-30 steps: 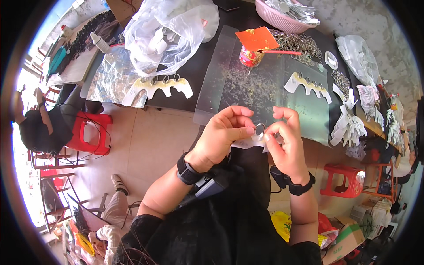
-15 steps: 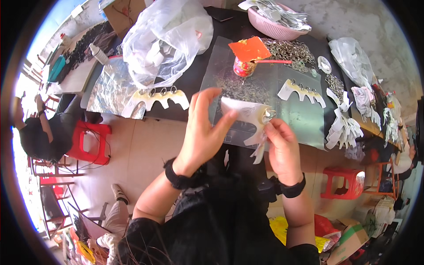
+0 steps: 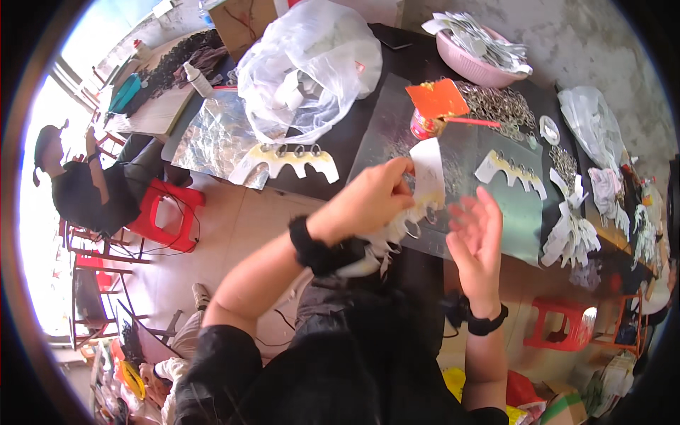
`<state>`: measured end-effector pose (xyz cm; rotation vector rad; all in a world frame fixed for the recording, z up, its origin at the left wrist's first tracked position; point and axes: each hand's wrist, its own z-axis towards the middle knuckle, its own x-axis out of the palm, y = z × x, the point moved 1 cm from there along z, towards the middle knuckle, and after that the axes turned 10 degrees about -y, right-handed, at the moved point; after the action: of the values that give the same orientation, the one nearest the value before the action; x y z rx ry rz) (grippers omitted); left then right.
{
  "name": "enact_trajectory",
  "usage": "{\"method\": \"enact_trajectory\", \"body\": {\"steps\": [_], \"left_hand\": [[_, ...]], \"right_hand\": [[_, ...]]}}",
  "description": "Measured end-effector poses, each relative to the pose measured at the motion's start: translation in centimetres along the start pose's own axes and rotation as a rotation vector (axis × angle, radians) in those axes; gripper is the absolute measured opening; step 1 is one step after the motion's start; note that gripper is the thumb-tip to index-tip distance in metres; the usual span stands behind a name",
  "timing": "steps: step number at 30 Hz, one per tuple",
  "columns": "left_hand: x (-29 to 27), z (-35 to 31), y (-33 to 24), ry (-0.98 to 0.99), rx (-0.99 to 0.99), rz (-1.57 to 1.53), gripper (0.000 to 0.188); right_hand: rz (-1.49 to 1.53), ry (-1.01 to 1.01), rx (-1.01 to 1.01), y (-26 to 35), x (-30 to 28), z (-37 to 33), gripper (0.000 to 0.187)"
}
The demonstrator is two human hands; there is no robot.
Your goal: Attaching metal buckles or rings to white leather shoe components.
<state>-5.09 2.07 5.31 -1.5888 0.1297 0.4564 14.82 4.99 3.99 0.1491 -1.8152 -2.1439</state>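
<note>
My left hand (image 3: 375, 197) is closed on a white scalloped strip (image 3: 428, 170) fitted with metal rings, held upright above the near edge of the table. More scalloped white material hangs below the hand, partly hidden by the wrist. My right hand (image 3: 478, 241), slightly blurred, is open to the right of the strip and holds nothing. Another ringed white strip (image 3: 508, 174) lies right on a clear sheet (image 3: 467, 230). A third ringed strip (image 3: 287, 164) lies left, partly over a foil sheet (image 3: 212, 134). Beyond my hands stands a red can (image 3: 427, 127) under an orange card (image 3: 437, 99), with a red stick (image 3: 474, 122).
A pile of metal rings (image 3: 496, 105) lies behind the can, near a pink basket (image 3: 467, 65) of white pieces. A large clear plastic bag (image 3: 312, 57) sits at the back left. White pieces (image 3: 570, 237) hang at the right edge. A person (image 3: 88, 191) sits far left.
My right hand has let go of the ringed strip and opened. My left hand has turned over, now gripping the strip, which stands more upright. The whole view has shifted a little.
</note>
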Motion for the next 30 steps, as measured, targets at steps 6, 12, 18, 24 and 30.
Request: {"method": "enact_trajectory", "body": {"steps": [6, 12, 18, 24, 30], "left_hand": [[1.0, 4.7, 0.0, 0.278, 0.234, 0.29, 0.034], [5.3, 5.8, 3.0, -0.047, 0.972, 0.799, 0.019], [7.1, 3.0, 5.1, -0.14, 0.606, 0.454, 0.02], [9.1, 2.4, 6.5, -0.268, 0.516, 0.28, 0.015], [9.3, 2.6, 7.0, -0.341, 0.309, 0.153, 0.013]], "right_hand": [[-0.484, 0.101, -0.164, -1.8, -1.5, 3.1, 0.029], [-0.92, -0.08, -0.427, -8.0, -3.3, 3.7, 0.025], [-0.842, 0.026, -0.63, -4.9, -2.4, 2.9, 0.029], [-0.835, 0.12, -0.537, -6.0, -2.3, 3.8, 0.032], [-0.864, 0.272, -0.59, -5.8, -2.2, 4.8, 0.032]]}}
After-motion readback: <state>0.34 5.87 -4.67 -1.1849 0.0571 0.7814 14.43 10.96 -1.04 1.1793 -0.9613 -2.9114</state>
